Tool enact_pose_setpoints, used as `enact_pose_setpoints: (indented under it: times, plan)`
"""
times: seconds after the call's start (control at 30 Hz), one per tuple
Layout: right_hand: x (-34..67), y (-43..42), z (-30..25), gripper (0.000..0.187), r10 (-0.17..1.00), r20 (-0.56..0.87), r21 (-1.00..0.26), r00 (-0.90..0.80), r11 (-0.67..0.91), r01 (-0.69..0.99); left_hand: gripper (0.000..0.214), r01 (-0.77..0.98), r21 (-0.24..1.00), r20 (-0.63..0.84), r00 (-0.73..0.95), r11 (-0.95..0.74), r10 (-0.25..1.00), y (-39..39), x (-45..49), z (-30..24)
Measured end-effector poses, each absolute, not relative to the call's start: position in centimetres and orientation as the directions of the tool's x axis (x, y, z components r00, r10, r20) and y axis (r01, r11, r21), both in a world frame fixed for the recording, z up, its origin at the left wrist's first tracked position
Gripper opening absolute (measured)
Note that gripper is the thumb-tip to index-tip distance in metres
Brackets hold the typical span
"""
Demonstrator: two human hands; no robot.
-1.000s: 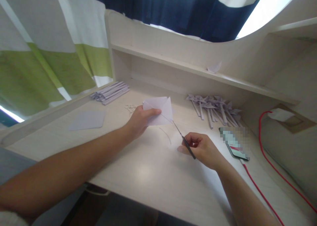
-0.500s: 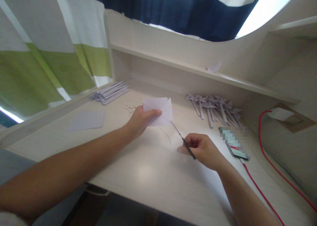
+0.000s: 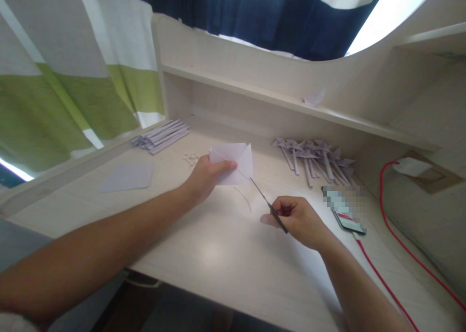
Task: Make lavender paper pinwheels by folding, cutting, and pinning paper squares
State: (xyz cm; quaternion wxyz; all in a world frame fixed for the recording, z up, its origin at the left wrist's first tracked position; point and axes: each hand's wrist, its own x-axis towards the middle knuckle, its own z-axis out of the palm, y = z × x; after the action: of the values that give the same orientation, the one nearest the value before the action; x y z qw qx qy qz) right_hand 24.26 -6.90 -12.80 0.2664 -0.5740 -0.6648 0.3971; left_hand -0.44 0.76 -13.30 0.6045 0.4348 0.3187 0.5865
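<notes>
Between thumb and fingers, my left hand (image 3: 209, 174) pinches a square white paper (image 3: 233, 152) above the desk. Slits and creases run diagonally across the sheet, and its upper right corner stands up. My right hand (image 3: 291, 218) is closed round the dark handles of a pair of scissors (image 3: 274, 210). Their thin blades point up and left, with the tips at the paper's lower right corner. Under the paper lies a thin curved strip (image 3: 244, 197) on the desk. Most of my left fingers are hidden behind the sheet.
Flat paper squares (image 3: 127, 176) and rolled paper sticks (image 3: 162, 135) lie at the left. Small pale bits (image 3: 190, 159) sit behind my left hand. Several paper pinwheels (image 3: 315, 155) are piled at the right, near a phone (image 3: 344, 213) on a red cable (image 3: 386, 286). A shelf (image 3: 247, 90) spans the back.
The scissors' tips have shifted very slightly left at the paper's corner. Both hands keep nearly the same place and grip.
</notes>
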Motion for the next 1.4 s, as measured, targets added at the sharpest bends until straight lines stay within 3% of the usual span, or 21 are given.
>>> enact_pose_setpoints:
  times: [0.47,0.63,0.8,0.97,1.13,1.4]
  plan:
    - [24.6,-6.7,-13.3,0.045,0.972,-0.072,-0.837,-0.222,0.062,0.544,0.041,-0.413,0.908,0.123,0.112,-0.067,0.986,0.7,-0.5,-13.2]
    - [24.6,-6.7,-13.2,0.039,0.966,-0.123,-0.838,-0.226,0.021,0.545,0.037,-0.418,0.905,0.128,0.098,-0.076,0.987,1.1,-0.7,-13.5]
    - [23.9,-6.2,-12.9,0.032,0.999,-0.006,-0.9,-0.044,0.014,0.436,0.036,-0.378,0.92,0.134,0.053,-0.104,0.99,0.6,-0.3,-13.4]
    - [22.2,-6.3,-13.6,0.027,0.998,0.063,-0.979,0.02,0.058,0.196,0.028,-0.252,0.967,0.094,0.207,-0.04,0.974,-1.9,1.6,-14.0]
    - [22.0,-6.2,-14.8,0.023,0.997,0.078,-0.993,-0.012,0.079,0.089,0.029,-0.207,0.977,0.028,0.366,0.052,0.93,-3.1,2.5,-14.8]
    - [24.0,-6.1,-13.5,0.018,0.997,0.077,-0.983,-0.033,0.081,0.163,0.032,-0.304,0.953,0.121,0.371,-0.003,0.921,-0.8,-0.2,-12.7]
